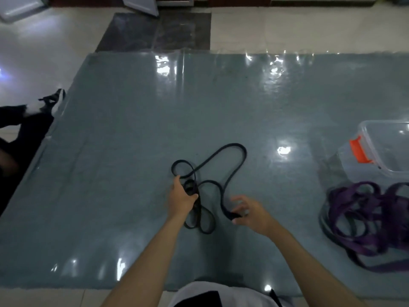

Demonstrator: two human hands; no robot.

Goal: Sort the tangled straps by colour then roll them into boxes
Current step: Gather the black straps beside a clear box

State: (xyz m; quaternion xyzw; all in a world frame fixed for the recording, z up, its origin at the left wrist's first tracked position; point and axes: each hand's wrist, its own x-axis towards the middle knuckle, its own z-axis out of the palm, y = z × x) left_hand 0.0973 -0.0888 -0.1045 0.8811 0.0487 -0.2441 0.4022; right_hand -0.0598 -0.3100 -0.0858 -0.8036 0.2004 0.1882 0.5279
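Note:
A long black strap (234, 171) lies in loose loops on the glossy blue-grey mat (110, 151). My left hand (181, 200) grips a small rolled part of it near the middle of the loops. My right hand (250, 212) pinches a fold of the same strap a little to the right, fingers partly spread. A tangled pile of purple straps (363, 220), with a dark strap running under it, lies at the right edge. Behind that pile stands a clear plastic box (380, 149) with an orange latch (359, 151), holding nothing visible.
Another person's dark-clad leg and shoe (51, 103) reach onto the mat's left edge. Tiled floor surrounds the mat, with a dark tile patch (155, 32) beyond its far edge. My white garment (221, 293) shows at the bottom.

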